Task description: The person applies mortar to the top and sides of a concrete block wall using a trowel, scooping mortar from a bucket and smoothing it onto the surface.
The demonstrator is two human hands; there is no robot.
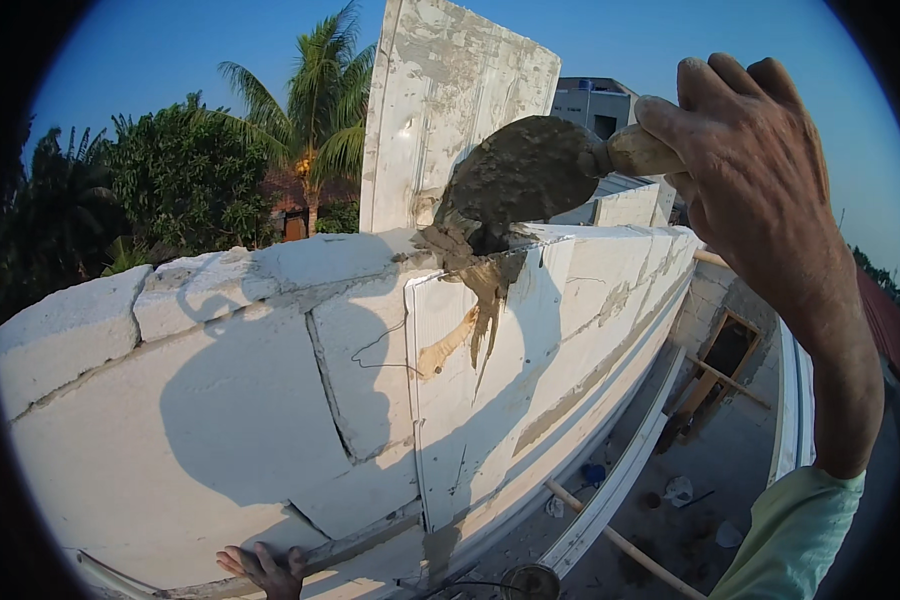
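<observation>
My right hand (740,140), raised at the upper right, is closed around the handle of a trowel (530,168). Grey mortar coats the trowel's rounded blade, which is tilted down against the top of a white block wall (240,400). Wet mortar (485,275) lies under the blade and runs in drips down a pale panel (510,350) on the wall's face. At the bottom, my left hand (270,574) has its fingers apart and appears to rest against the lower wall; it holds nothing, and its palm is hidden.
A tall white board (450,110) stands upright behind the trowel. Bent wire (378,362) sticks out of the wall. Down to the right, poles (650,565) and a long pale beam (610,500) cross above a lower floor with scattered debris. A round container (530,582) sits at the bottom edge.
</observation>
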